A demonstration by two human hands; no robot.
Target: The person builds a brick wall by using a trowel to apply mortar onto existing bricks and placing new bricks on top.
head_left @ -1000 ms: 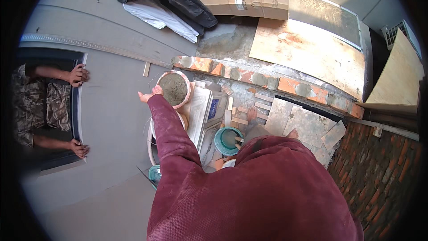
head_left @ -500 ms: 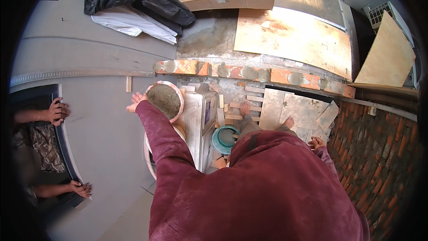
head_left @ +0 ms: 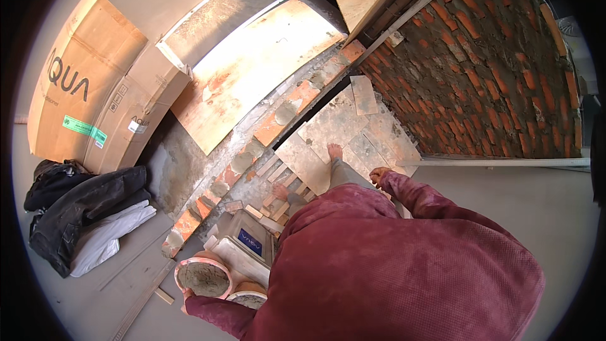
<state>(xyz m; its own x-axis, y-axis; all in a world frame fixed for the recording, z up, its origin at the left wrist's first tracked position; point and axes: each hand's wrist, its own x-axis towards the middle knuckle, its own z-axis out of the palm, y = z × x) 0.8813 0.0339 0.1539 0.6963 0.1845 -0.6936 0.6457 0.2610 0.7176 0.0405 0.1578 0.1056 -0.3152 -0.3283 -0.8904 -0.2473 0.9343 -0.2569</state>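
- Looking down past our maroon sleeves, we see our left hand [head_left: 187, 297] at the outer side of a round bucket [head_left: 203, 261], its fingers against the rim; we cannot tell whether they close on it.
- Our right hand [head_left: 379, 177] is well apart from it, fingers loosely bent; we cannot tell whether they hold anything.
- The bucket is at our left, beside a second bucket [head_left: 248, 295]. It has grey, grainy mortar [head_left: 205, 283] inside, so we judge it heavy and lopsided if tipped; the wall looks stiff, the smeared rim perhaps gritty or slick. We would take hold at opposite sides of the rim.
- Next to the buckets we have a grey, hard-looking case [head_left: 235, 228] with a blue label.
- Beyond our bare feet, narrow strips [head_left: 287, 194] and flat, mottled slabs [head_left: 325, 117] cover part of the floor.
- Farther off, we see a row of orange bricks [head_left: 265, 129] dabbed with mortar, a smooth plywood sheet [head_left: 259, 72], soft, crumpled dark clothes [head_left: 95, 199], a creased cardboard box [head_left: 95, 107] and a rough brick wall [head_left: 480, 76].
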